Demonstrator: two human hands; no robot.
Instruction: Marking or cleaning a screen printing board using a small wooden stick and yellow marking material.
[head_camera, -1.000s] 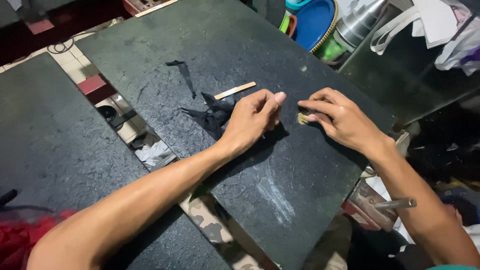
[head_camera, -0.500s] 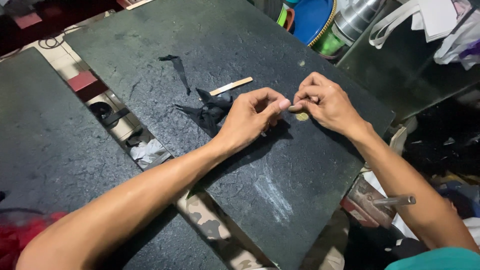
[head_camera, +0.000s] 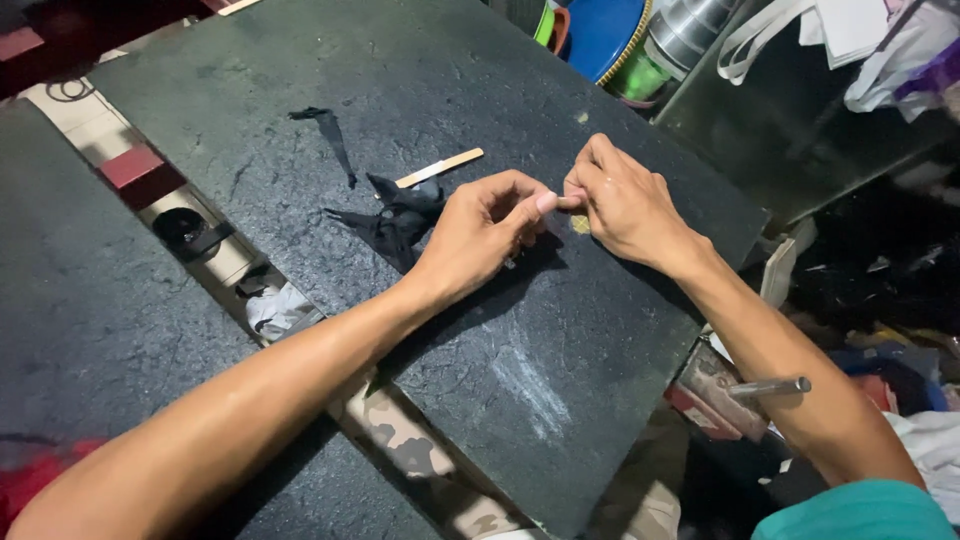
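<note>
**Both hands pinch together over the dark desk**

The left hand (head_camera: 480, 235) and the right hand (head_camera: 625, 205) meet fingertip to fingertip above the dark stone desk (head_camera: 560, 400). Each grip is drawn together: thumb and forefinger of both hands close at the same spot, where a pale tip shows between them. Whatever they pinch is too small to make out, so its long axis and heading cannot be told. Just below the meeting fingers a small yellowish piece (head_camera: 580, 224) lies flat on the desk, touching neither hand as far as can be seen.

Beside the left hand's wrist side lies a crumpled black scrap (head_camera: 395, 225), its pointed ends splaying out to the left and upward. Just above it rests a thin pale wooden stick (head_camera: 440, 167), flat on the desk, its long axis running from lower left to upper right, the upper end pointing toward the far corner. Farther left a narrow black strip (head_camera: 330, 135) lies on its own, running roughly top to bottom.

A chalky white smear (head_camera: 530, 385) marks the desk nearer the person.
</note>
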